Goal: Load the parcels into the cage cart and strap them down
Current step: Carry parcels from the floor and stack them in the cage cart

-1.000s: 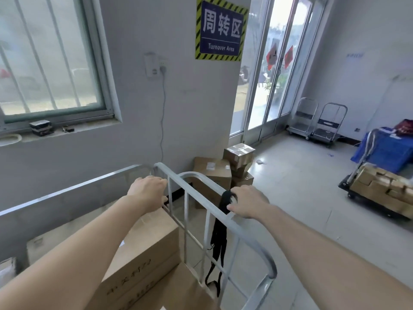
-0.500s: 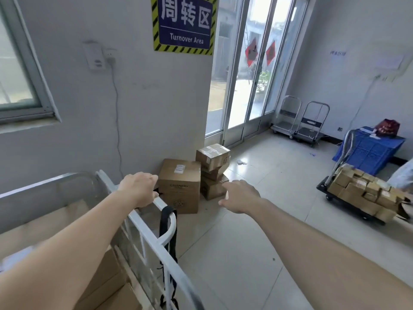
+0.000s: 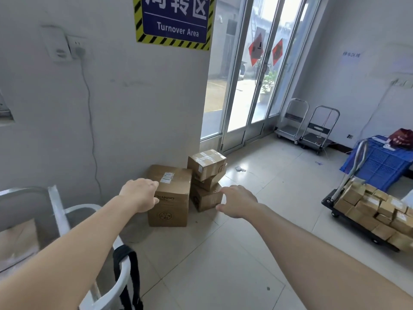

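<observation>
"Turnover Area" on sign (image 3: pixel 174 30), "CHANDO" on box (image 3: pixel 172 209) (partly hidden)

— Near left corner of the floor (image 3: pixel 223 253)?
— Cage cart (image 3: pixel 55 209), strap (image 3: pixel 124 249) hung over its rail (image 3: pixel 122 272).
— Ahead, against the wall (image 3: pixel 134 108)?
— Large parcel (image 3: pixel 169 195); just beside it on the right, stack of three smaller parcels (image 3: pixel 206 180).
— Further right?
— Loaded trolley (image 3: pixel 368 211) at the right edge, crate (image 3: pixel 380 162) behind it, two more trolleys (image 3: pixel 292 121) side by side along the far wall (image 3: pixel 357 74).
</observation>
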The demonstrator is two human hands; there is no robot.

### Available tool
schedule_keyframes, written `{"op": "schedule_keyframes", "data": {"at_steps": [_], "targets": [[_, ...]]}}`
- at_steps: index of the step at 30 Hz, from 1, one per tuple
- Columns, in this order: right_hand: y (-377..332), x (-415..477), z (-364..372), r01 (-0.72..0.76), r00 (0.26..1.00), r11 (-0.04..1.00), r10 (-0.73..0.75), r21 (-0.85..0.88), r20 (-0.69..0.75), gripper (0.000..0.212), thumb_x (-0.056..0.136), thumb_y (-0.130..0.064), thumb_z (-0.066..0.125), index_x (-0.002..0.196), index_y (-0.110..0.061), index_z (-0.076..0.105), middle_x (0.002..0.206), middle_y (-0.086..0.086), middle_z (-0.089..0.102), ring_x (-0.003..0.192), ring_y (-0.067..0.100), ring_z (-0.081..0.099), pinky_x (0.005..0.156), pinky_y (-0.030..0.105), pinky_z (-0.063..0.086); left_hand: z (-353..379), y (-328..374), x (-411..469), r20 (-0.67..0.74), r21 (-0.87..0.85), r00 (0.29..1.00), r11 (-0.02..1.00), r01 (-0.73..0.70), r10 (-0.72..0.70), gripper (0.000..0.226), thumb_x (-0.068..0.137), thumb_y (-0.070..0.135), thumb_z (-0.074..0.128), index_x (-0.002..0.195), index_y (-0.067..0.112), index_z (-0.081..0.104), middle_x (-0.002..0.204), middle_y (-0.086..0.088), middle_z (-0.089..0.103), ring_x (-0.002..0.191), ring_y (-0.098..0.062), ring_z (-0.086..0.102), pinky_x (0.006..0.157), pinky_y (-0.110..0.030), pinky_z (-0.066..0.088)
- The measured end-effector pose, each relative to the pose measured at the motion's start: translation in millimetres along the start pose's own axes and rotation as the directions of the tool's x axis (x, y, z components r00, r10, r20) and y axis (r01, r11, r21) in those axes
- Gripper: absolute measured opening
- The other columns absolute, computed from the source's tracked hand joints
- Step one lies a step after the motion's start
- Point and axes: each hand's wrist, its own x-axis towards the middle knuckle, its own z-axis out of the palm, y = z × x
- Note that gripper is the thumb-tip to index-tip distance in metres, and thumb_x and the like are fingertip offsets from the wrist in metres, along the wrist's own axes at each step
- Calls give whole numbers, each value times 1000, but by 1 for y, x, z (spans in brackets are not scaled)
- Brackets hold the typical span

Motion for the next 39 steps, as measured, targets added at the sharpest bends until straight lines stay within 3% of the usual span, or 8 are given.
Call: {"op": "schedule_keyframes", "data": {"at_steps": [10, 15, 21, 30, 39], "targets": [[61, 123, -3, 55, 996, 998, -55, -3, 69, 44, 92, -42, 56, 128, -18, 52, 128, 5, 53, 127, 24, 42, 91, 36, 42, 5, 23, 114, 87, 3, 994, 998, 62, -62, 45, 98, 41, 46, 136, 17, 44, 142, 0, 48, 132, -22, 43, 104, -37, 38], [89, 186, 7, 127, 988, 992, -126, -4, 94, 35, 90, -43, 57, 113, -17, 57, 121, 4, 58, 121, 26, 46, 80, 33, 39, 16, 35, 155, 139, -13, 979, 988, 152, -148, 30, 98, 40, 47, 116, 16, 51, 128, -1, 57, 121, -23, 51, 98, -37, 42], [105, 255, 18, 197, 971, 980, -199, 29, 130, 49, 90, -43, 57, 129, -15, 53, 129, 4, 55, 127, 26, 45, 95, 39, 47, 19, 42, 198, 182, -37, 947, 961, 275, -265, 28, 97, 37, 50, 114, 15, 52, 123, -4, 59, 116, -26, 54, 89, -35, 41], [95, 374, 37, 251, 941, 968, -246, 8, 233, 51, 91, -44, 57, 132, -16, 52, 133, 4, 55, 128, 26, 45, 97, 38, 46, 50, 9, 289, 282, -70, 905, 934, 350, -319, 32, 97, 36, 49, 121, 15, 52, 126, -3, 57, 119, -26, 52, 90, -35, 41], [62, 506, 68, 226, 918, 974, -219, 19, 331, 53, 91, -46, 58, 134, -16, 51, 136, 5, 53, 129, 27, 46, 99, 38, 45, 104, -56, 400, 371, -96, 885, 936, 338, -281, 31, 96, 37, 50, 117, 15, 52, 125, -4, 58, 117, -26, 54, 90, -37, 43]]}}
